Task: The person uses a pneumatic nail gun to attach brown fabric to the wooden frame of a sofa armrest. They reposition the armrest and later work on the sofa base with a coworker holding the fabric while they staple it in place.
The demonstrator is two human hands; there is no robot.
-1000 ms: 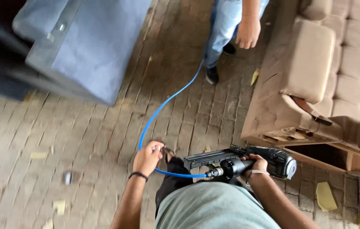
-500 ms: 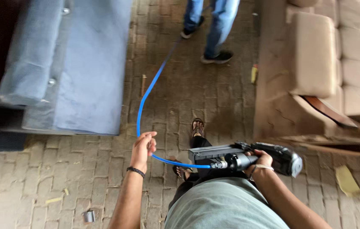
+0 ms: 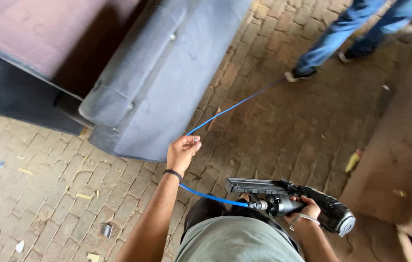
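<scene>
Both hands are busy: the left hand (image 3: 182, 151) pinches the blue air hose (image 3: 235, 105), lifting it off the brick floor (image 3: 46, 194); the right hand (image 3: 303, 209) wraps the black staple gun (image 3: 291, 201), near right.

No packages, labels, signs or screens are shown in the head view. Only small loose scraps of yellow and white material are seen scattered on the brick floor (image 3: 46, 194), and no printed face can be made out on any of them.
</scene>
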